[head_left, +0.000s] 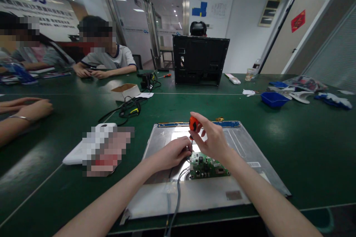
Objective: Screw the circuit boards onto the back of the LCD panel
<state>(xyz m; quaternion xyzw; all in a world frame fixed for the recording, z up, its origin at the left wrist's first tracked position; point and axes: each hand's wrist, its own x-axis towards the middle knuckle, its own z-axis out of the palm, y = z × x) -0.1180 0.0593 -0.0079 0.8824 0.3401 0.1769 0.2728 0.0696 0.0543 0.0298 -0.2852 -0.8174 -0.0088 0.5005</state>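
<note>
My right hand [210, 137] grips the orange and black handle of a screwdriver [194, 123], which stands almost upright with its shaft pointing down. Close to the shaft's lower end, my left hand [178, 151] has its fingers pinched together; what they hold is hidden. Below both hands a green circuit board [207, 166] lies on the silvery metal back of a flat display panel [241, 146]. Grey cables [178, 189] run from beside the board over the panel's near edge. A blue strip [230, 123] lines the far edge.
Left of the panel lie a white device [79, 152], a black cable [128, 109] and an open carton [125, 92]. A black monitor housing [200, 61] stands at the back. A blue tray [274, 99] is at right. Other people sit left and behind; one person's hands [30, 111] rest nearby.
</note>
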